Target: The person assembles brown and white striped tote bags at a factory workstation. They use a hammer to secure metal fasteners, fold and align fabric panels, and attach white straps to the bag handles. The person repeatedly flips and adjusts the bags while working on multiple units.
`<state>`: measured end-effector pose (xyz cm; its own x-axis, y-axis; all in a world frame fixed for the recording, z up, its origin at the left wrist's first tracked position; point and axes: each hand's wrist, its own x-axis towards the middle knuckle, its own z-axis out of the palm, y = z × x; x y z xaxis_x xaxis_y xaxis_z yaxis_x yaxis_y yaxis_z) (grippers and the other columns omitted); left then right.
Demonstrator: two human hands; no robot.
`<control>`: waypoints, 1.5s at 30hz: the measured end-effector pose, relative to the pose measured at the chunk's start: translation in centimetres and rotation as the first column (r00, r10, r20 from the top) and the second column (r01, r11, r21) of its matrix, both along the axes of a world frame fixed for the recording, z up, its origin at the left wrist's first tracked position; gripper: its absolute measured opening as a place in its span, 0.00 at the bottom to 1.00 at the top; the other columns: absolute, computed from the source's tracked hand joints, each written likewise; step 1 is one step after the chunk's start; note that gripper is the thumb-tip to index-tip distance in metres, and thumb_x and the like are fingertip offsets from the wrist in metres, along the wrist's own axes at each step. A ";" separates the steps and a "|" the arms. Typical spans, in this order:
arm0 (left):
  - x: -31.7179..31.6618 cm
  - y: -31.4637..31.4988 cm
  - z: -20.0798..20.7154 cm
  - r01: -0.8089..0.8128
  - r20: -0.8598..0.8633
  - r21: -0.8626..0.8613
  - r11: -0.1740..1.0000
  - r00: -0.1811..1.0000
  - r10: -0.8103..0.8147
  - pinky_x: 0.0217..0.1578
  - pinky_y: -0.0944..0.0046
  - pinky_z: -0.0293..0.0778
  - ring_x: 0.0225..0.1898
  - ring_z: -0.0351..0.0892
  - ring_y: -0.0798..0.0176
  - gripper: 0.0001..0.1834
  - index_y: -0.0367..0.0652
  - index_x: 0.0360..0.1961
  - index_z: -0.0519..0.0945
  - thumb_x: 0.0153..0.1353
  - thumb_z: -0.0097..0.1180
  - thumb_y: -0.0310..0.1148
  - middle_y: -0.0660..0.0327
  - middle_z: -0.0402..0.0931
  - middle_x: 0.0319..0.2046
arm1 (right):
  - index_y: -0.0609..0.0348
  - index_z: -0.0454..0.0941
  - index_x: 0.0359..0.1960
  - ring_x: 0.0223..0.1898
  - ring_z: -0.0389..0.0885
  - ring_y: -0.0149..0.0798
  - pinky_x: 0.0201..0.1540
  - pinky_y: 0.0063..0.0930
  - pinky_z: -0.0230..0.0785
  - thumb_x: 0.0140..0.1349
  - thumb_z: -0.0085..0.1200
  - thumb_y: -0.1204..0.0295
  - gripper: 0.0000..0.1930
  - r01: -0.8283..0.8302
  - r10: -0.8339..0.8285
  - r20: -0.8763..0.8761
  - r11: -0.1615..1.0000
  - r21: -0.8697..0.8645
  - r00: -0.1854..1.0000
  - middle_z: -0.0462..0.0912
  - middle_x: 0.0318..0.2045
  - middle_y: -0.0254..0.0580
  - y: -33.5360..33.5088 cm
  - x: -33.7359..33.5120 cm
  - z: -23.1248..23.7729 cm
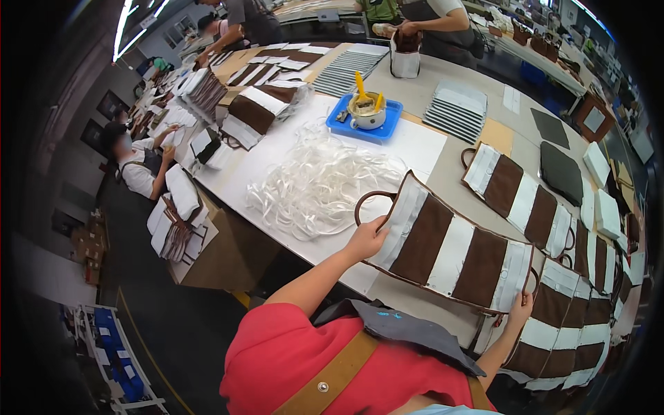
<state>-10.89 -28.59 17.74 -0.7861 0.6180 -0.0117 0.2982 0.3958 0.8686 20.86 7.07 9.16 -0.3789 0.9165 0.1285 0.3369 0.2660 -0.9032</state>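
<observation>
A flat, unfinished bag panel with brown and white stripes stretches between my two hands. It has brown trim along its edges and a brown loop handle at each end. My left hand grips its left end, just below the handle. At the right end, my right hand pinches the lower corner beside the other handle. The panel is held tilted over the near table edge. Beyond my left hand spreads a tangled pile of white ribbon. A similar striped panel lies on the table behind the held one.
A blue tray carries a pot with yellow-handled brushes. Overlapping striped panels cover the right side. Grey-striped pieces and dark sheets lie farther back. Other people work across the table and at left.
</observation>
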 end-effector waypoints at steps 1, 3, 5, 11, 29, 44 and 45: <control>0.0 -0.1 -0.1 -0.004 0.002 0.000 1.000 1.000 0.004 0.40 0.62 0.70 0.39 0.78 0.53 0.19 0.34 0.51 0.71 0.59 0.50 0.29 0.47 0.78 0.39 | 0.64 0.73 0.35 0.27 0.67 0.25 0.30 0.21 0.61 0.60 0.49 0.75 0.06 -0.007 0.007 0.023 1.000 0.003 1.000 0.72 0.24 0.32 0.0 -0.1 0.1; -0.2 -0.4 -0.2 -0.014 0.017 -0.011 1.000 1.000 0.014 0.40 0.62 0.70 0.39 0.78 0.53 0.19 0.34 0.51 0.71 0.59 0.50 0.28 0.47 0.78 0.39 | 0.64 0.73 0.35 0.26 0.67 0.25 0.29 0.21 0.61 0.60 0.49 0.75 0.05 -0.019 0.018 0.064 1.000 0.004 0.998 0.71 0.23 0.32 -0.5 -0.6 0.7; -0.2 -0.6 0.0 -0.017 0.021 -0.015 1.000 1.000 0.017 0.40 0.62 0.70 0.39 0.78 0.53 0.19 0.34 0.51 0.71 0.59 0.50 0.28 0.47 0.78 0.39 | 0.64 0.73 0.36 0.26 0.68 0.25 0.29 0.21 0.61 0.60 0.49 0.75 0.06 -0.041 0.045 0.130 0.999 -0.034 0.990 0.73 0.23 0.33 -0.5 -0.7 1.1; -0.4 -0.5 0.6 -0.003 0.032 -0.056 0.998 0.999 0.005 0.40 0.62 0.70 0.38 0.78 0.53 0.18 0.34 0.51 0.71 0.59 0.50 0.28 0.47 0.78 0.39 | 0.65 0.73 0.36 0.27 0.71 0.26 0.31 0.23 0.64 0.60 0.49 0.75 0.06 -0.100 0.116 0.149 0.989 -0.113 0.982 0.76 0.26 0.35 -0.3 -0.7 0.0; -1.3 3.0 -1.6 0.076 0.085 0.168 0.983 0.992 -0.091 0.46 0.67 0.69 0.44 0.75 0.64 0.19 0.32 0.52 0.70 0.59 0.49 0.25 0.53 0.77 0.44 | 0.65 0.71 0.40 0.38 0.72 0.30 0.43 0.25 0.65 0.61 0.47 0.75 0.08 0.022 -0.025 -0.024 0.991 -0.132 0.999 0.75 0.34 0.38 -1.8 3.0 2.8; 6.7 33.0 5.3 0.750 -0.417 0.057 0.659 0.617 -0.667 0.42 0.57 0.72 0.40 0.77 0.42 0.20 0.42 0.53 0.71 0.56 0.47 0.27 0.45 0.78 0.37 | 0.64 0.69 0.43 0.38 0.70 0.26 0.43 0.20 0.64 0.65 0.44 0.74 0.08 0.613 -0.610 -0.270 0.785 -0.085 0.745 0.74 0.36 0.35 -8.3 19.0 6.5; 8.5 35.6 6.8 0.752 -0.467 0.018 0.659 0.589 -0.659 0.41 0.54 0.72 0.38 0.77 0.42 0.20 0.43 0.53 0.71 0.57 0.46 0.28 0.44 0.78 0.35 | 0.64 0.69 0.43 0.39 0.70 0.27 0.43 0.20 0.63 0.66 0.43 0.74 0.08 0.651 -0.636 -0.348 0.754 -0.089 0.689 0.74 0.37 0.35 -8.6 19.8 6.6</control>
<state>-2.38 6.99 24.51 -0.0024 0.9300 0.3675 0.7303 -0.2494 0.6360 40.64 -1.53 15.79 0.3768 0.9104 0.1708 0.1172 0.1360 -0.9837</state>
